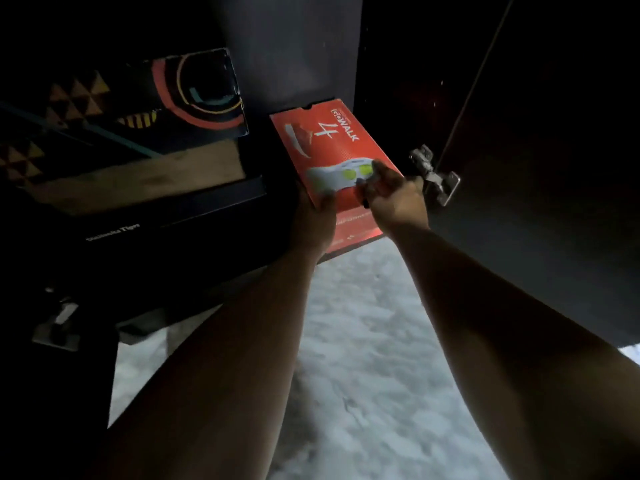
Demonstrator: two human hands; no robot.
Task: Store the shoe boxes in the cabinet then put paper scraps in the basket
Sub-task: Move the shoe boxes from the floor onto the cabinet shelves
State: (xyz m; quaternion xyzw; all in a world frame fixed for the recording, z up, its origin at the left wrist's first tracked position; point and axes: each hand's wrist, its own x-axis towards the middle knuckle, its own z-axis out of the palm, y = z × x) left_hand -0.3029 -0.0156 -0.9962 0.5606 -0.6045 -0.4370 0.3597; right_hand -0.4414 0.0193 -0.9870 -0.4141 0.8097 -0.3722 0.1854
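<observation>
Two hands on one red shoe box [332, 157], which lies lid-up at the right end of the dark cabinet [304, 46] opening, its far end inside, its near end overhanging the pale floor [363, 341]. Left hand [313, 216] clamps the near left corner, thumb on the lid. Right hand [394, 195] presses on the near right edge, fingers curled together onto the lid; whether they wrap under cannot be told. A stack of dark boxes [138, 161] fills the space just left. Open door [554, 168] and its metal hinge [434, 174] sit just right of the right hand.

Judgement: step is seating the box. Best done by pushing evenly with both palms, keeping it square to the neighbouring stack so it does not jam, and keeping the right knuckles off the hinge. Paper scraps and basket not in view.
</observation>
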